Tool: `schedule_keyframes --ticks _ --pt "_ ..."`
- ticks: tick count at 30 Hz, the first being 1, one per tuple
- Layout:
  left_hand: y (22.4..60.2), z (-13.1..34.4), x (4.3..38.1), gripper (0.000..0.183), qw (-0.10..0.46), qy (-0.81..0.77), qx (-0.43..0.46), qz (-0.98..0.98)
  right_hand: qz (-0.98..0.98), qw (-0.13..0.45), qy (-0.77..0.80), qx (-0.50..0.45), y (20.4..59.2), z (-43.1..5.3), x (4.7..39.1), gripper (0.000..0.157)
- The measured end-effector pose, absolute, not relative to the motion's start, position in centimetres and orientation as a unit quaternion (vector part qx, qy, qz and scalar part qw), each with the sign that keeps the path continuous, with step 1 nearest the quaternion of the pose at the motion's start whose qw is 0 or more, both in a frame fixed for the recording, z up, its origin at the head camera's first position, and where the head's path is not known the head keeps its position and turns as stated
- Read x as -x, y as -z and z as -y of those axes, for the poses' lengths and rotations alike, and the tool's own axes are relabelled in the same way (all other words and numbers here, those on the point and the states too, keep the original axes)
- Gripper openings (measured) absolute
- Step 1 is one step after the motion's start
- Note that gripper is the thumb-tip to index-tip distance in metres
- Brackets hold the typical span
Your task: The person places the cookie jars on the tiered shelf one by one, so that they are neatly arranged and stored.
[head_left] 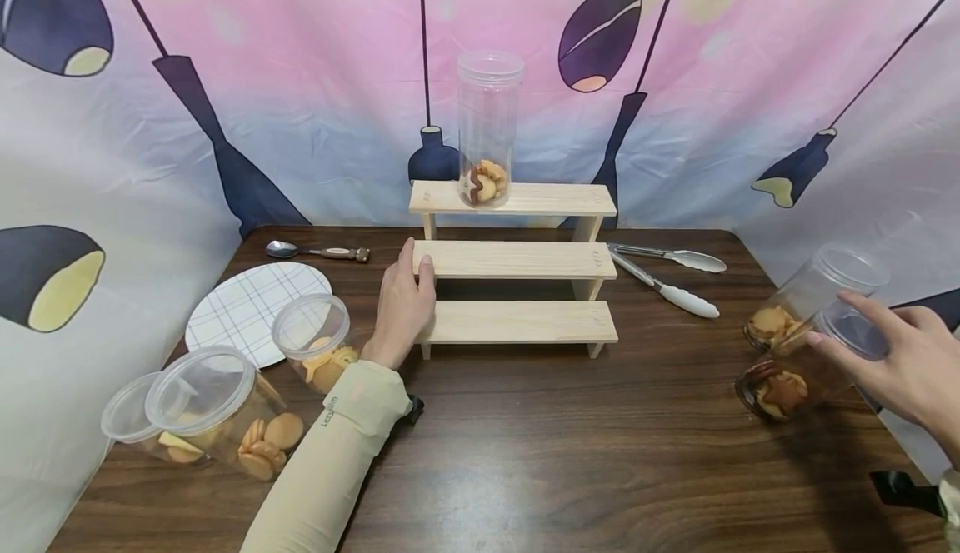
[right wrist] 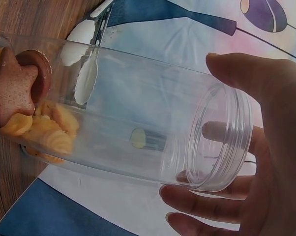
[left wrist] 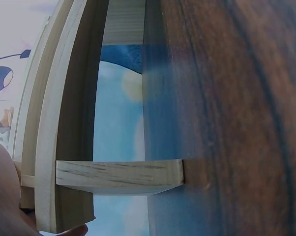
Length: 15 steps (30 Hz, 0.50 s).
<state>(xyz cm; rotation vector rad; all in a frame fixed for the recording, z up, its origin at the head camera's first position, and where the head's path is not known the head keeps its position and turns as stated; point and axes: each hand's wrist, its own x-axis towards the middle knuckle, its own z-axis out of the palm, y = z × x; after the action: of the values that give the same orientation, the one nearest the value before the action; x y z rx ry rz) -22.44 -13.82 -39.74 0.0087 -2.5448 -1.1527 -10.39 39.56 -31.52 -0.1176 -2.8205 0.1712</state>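
At the left end of a three-tier wooden stand (head_left: 517, 261), my left hand (head_left: 405, 311) grips the middle tier's edge. In the left wrist view, part of that hand (left wrist: 3, 187) shows beside the stand's end; most fingers are hidden. A clear jar (right wrist: 133, 108) with a star-shaped cookie and other cookies stands on the table at the right. My right hand (head_left: 911, 361) spreads around its top, thumb on one side and fingers on the other; firm contact is not visible. A tall jar of cookies (head_left: 490, 128) stands on the top tier.
Another cookie jar (head_left: 840, 274) stands behind the right one. White-tipped tongs (head_left: 667, 278) lie right of the stand. At left are a checked plate (head_left: 240, 307), a spoon (head_left: 318, 251) and three cookie jars, including a large one (head_left: 202, 395). A printed cloth (head_left: 337, 120) hangs behind.
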Motion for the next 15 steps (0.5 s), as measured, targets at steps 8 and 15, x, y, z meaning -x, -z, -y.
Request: schedule_keyframes --ticks 8,15 --pt "39.72 13.77 22.46 0.062 0.172 0.409 -0.001 0.896 0.986 0.153 -0.055 0.047 31.81 -40.05 10.68 0.091" --pt "39.73 13.8 22.48 0.062 0.176 0.407 -0.001 0.896 0.986 0.148 -0.054 0.051 31.75 -40.02 10.73 0.091"
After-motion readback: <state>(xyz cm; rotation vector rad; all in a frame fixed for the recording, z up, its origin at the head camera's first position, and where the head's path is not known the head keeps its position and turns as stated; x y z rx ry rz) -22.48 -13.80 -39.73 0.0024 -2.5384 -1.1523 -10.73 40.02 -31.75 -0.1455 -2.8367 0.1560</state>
